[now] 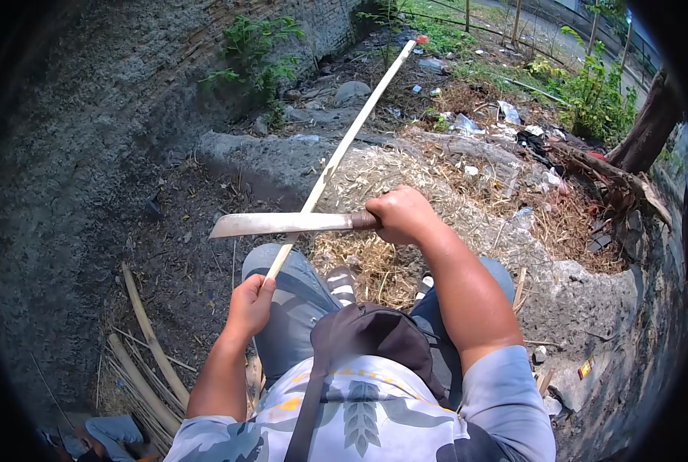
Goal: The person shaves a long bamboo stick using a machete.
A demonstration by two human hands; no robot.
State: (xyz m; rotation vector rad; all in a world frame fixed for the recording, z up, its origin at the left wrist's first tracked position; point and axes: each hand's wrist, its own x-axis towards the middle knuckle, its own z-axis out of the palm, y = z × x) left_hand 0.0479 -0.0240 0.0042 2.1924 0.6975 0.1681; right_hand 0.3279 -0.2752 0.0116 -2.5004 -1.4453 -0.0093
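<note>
A long pale wooden strip (354, 127) runs from my lap up and away to the right. Near its lower end my left hand (251, 304) is closed around it, above my left thigh. My right hand (398, 215) grips the dark handle of a machete (282, 224). The broad blade points left and lies across the strip, a little beyond my knees; whether it touches the wood I cannot tell. Pale shavings (374, 258) cover the ground between and beyond my feet.
Several cut strips (147, 385) lie at the lower left, near another person's leg (117, 433). A rough wall (66, 177) stands on the left. A tree trunk (650, 127), plants (259, 58) and litter (509, 113) are farther off.
</note>
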